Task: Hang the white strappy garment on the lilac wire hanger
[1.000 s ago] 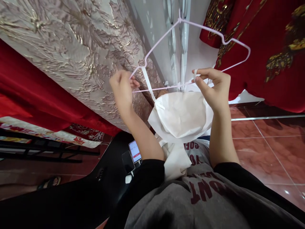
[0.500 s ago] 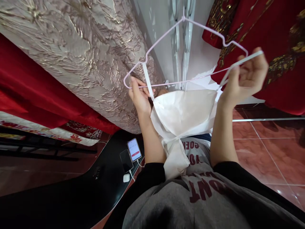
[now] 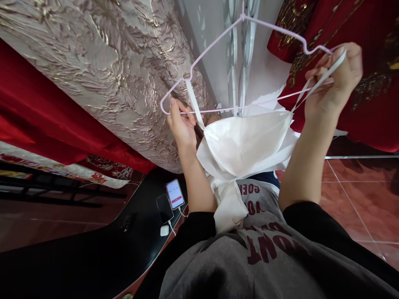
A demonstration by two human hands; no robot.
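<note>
Since the earlier frame, the right hand (image 3: 338, 79) had been carried outward and up, and the right strap (image 3: 328, 72) had been drawn with it to the right end of the pink hanger (image 3: 243, 17). The left hand (image 3: 183, 126) was barely shifted.

The lower left corner of the hanger was gripped in the left hand, thumb and fingers closed about it. The right strap was held in the curled right hand, stretched across the thumb; the hanger's right tip was hidden there, and whether it had been passed through the loop could not be told. The left strap (image 3: 194, 104) was seen hooked at the hanger's left notch.

The white garment (image 3: 247, 143) was suspended below the lower bar, between the forearms, its tail draped against the grey shirt (image 3: 215, 265).

At lower left, a lit phone (image 3: 175, 194), a dark phone (image 3: 164, 208) and a white case (image 3: 164, 230) were noted on a black tabletop (image 3: 93, 257). The left side was filled by embossed fabric (image 3: 109, 74); red fabric with gold ornament (image 3: 358, 120) was seen behind the right hand.
</note>
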